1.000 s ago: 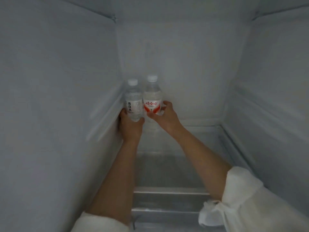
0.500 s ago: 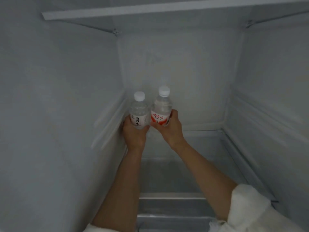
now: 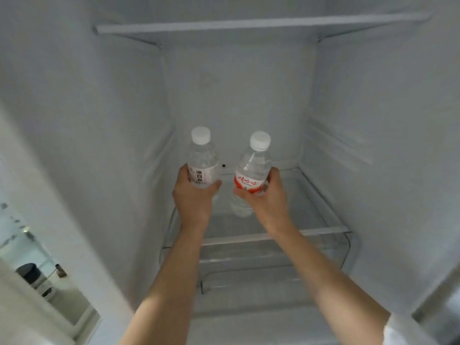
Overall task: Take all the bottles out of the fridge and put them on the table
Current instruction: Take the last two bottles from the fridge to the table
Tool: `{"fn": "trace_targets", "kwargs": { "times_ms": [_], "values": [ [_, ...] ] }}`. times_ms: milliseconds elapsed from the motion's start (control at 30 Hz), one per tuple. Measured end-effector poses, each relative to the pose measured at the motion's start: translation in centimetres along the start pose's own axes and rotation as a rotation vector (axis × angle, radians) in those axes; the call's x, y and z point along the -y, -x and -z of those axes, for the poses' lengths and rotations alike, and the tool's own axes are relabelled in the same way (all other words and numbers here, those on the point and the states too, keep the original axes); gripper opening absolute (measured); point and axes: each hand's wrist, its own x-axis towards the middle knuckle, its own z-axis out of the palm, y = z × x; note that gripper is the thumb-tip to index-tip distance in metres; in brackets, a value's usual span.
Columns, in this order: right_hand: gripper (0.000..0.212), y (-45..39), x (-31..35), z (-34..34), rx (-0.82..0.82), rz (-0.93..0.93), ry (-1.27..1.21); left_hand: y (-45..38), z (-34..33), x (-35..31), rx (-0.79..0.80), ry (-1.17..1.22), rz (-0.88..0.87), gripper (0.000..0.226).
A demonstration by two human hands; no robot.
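Inside the white fridge, my left hand (image 3: 195, 197) grips a clear water bottle with a white label and white cap (image 3: 202, 160), held upright above the glass shelf (image 3: 321, 195). A second clear bottle, with a red and white label (image 3: 252, 168), is tilted slightly in my right hand (image 3: 265, 200). The two bottles are a short way apart and both are lifted off the shelf. A faint reflection of the right bottle shows in the glass below it.
An upper shelf (image 3: 249, 26) spans the fridge overhead. A clear drawer front (image 3: 273, 260) lies under the glass shelf. Fridge walls close in on both sides. At lower left, past the fridge edge, part of a room with a dark bin (image 3: 27, 271) shows.
Both hands have drawn the bottles back from the rear left corner toward me and apart from each other. The view has pulled back, so the upper shelf and the room at left now show.
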Motion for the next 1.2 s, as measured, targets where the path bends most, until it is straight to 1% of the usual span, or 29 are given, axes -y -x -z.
{"fn": "trace_targets", "kwargs": {
  "times_ms": [133,233,367,467,567,700,833,867,1000,1200],
  "values": [
    [0.058,5.4,3.0,2.8,-0.036,0.049,-0.004,4.5,2.8,-2.8,0.082,0.06,-0.016,0.055],
    [0.057,9.5,5.7,4.7,-0.104,0.077,0.02,8.0,5.0,-4.6,0.119,0.096,-0.013,0.051],
    [0.061,15.3,8.2,7.7,-0.143,0.079,0.065,12.9,7.8,-6.6,0.179,0.072,-0.011,0.05],
    [0.066,20.3,8.9,10.4,-0.157,0.013,0.068,17.0,9.2,-7.7,0.236,0.046,-0.008,0.047],
    [0.065,25.2,9.1,13.3,-0.18,-0.052,0.111,21.4,10.3,-8.3,0.322,0.044,-0.01,0.048],
    [0.064,31.4,9.2,16.7,-0.197,-0.124,0.164,27.6,11.4,-8.3,0.445,0.03,0.021,0.052],
    [0.064,38.2,9.3,20.5,-0.258,-0.201,0.169,34.7,12.1,-8.3,0.602,0.004,0.074,0.058],
    [0.064,39.5,9.2,21.2,-0.266,-0.217,0.168,35.9,12.3,-8.3,0.618,0.002,0.079,0.059],
    [0.063,47.5,9.6,26.3,-0.343,-0.307,0.163,44.4,13.0,-9.8,0.747,0.032,0.11,0.06],
    [0.063,61.2,11.5,36.2,-0.482,-0.428,0.264,60.6,14.6,-13.4,0.929,0.035,0.141,0.063]
  ]
}}
